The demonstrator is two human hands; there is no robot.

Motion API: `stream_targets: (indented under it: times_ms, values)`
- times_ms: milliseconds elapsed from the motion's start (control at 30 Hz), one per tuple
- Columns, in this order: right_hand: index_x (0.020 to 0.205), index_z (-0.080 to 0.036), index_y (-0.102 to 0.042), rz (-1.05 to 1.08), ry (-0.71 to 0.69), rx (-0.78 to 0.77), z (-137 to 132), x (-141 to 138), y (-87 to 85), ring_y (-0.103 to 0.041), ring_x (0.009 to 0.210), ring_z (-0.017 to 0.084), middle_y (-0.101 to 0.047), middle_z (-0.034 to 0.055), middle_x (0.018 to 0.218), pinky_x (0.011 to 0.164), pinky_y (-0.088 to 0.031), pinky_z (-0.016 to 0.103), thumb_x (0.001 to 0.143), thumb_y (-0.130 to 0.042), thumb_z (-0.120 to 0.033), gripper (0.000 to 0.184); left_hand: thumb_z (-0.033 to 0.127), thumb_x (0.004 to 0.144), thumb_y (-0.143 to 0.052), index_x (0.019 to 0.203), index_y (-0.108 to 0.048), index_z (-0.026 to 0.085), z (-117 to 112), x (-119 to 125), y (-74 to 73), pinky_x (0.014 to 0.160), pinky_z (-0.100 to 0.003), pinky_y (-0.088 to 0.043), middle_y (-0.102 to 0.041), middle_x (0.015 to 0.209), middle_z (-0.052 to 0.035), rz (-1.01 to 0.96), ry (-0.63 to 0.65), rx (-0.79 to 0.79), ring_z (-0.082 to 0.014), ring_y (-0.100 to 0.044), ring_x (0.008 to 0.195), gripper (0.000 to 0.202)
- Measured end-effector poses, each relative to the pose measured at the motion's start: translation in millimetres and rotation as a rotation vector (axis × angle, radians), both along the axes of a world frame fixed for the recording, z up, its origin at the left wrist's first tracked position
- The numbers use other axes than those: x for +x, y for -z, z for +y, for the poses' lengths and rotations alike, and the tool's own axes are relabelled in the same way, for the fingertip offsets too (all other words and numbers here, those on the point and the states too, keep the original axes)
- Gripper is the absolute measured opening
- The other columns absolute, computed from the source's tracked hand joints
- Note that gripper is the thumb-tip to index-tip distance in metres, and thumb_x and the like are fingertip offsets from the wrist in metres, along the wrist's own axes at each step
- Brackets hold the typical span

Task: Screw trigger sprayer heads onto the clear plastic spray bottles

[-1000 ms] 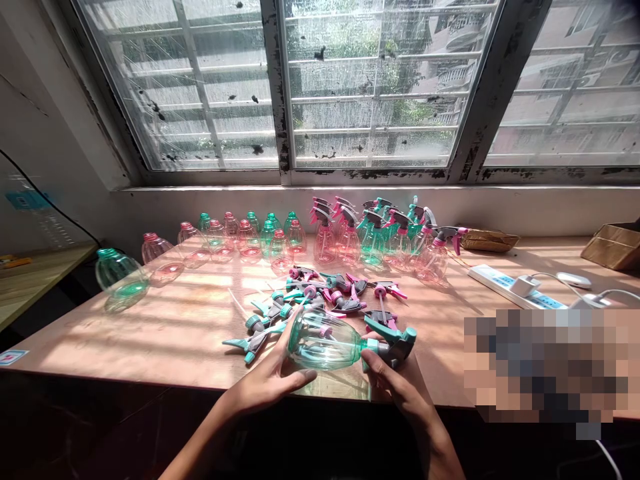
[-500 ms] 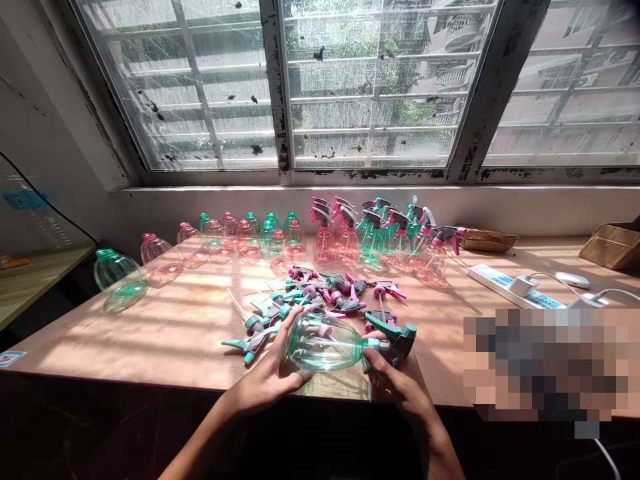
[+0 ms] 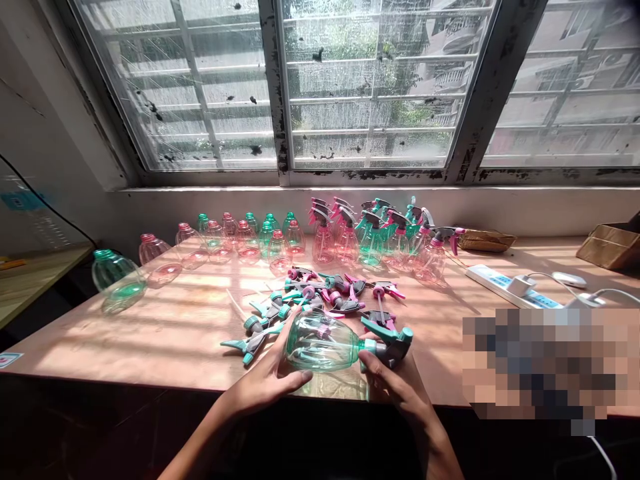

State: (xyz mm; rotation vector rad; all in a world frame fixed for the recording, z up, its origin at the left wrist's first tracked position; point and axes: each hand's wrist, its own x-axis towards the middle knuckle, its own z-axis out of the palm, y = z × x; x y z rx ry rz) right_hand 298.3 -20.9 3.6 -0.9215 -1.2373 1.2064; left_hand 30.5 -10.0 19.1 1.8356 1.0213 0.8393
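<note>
1. Your left hand is at the near edge of the table. Its fingers are spread and cupped around the base end of the green bottle, with the thumb along the near side and the fingertips on the far side.

2. Your right hand is closed around the bottle's neck and the trigger head fitted there. The thumb presses on the collar.

3. The green bottle is held between the two hands, just above the near edge of the table. The left hand supports its left end and the right hand grips its right end.

4. The bottle's long axis runs left to right, close to level. The base points left and the neck and trigger head point right.

5. Against the earlier frames, both grips and the bottle's attitude are unchanged. No clear turn of the trigger head can be made out.

6. Just beyond the bottle lies a heap of loose trigger heads in pink and teal.

7. Farther back, a row of uncapped bottles stands on the left and a cluster of finished sprayers on the right.

8. One green bottle lies alone well to the left. A power strip lies to the right.
</note>
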Motion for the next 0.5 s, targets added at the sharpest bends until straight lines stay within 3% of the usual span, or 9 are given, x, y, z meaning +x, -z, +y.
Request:
stream_targets:
  times_ms: [100, 233, 500]
  values:
    - [0.069, -0.018, -0.069, -0.004, 0.011, -0.017, -0.5, -0.1, -0.4, -0.052, 0.056, 0.014, -0.059, -0.0003, 0.061, 0.055, -0.042, 0.027, 0.082, -0.078, -0.058, 0.043, 0.035, 0.092, -0.071, 0.165, -0.002, 0.038, 0.6, 0.1, 1.5, 0.129, -0.056, -0.005, -0.004, 0.175, 0.0, -0.013, -0.005, 0.017, -0.0378, -0.001, 0.159, 0.101]
    - [0.087, -0.017, -0.073, 0.036, -0.004, -0.035, -0.6, 0.1, -1.5, -0.051, 0.055, 0.014, -0.06, -0.0015, 0.062, 0.054, -0.041, 0.026, 0.081, -0.079, -0.058, 0.041, 0.039, 0.097, -0.068, 0.164, 0.002, 0.042, -0.5, 2.5, 1.4, 0.129, -0.053, -0.003, 0.005, 0.175, 0.003, -0.036, -0.017, 0.063, -0.0349, 0.006, 0.159, 0.097]
    - [0.088, -0.017, -0.073, 0.065, 0.008, -0.032, -0.1, -1.3, 0.4, -0.052, 0.055, 0.014, -0.062, -0.0006, 0.062, 0.053, -0.041, 0.026, 0.079, -0.081, -0.058, 0.042, 0.044, 0.093, -0.072, 0.165, 0.004, 0.036, -0.9, 1.2, 1.4, 0.128, -0.057, -0.007, -0.002, 0.175, -0.004, 0.012, -0.033, 0.011, -0.0377, -0.002, 0.159, 0.105]
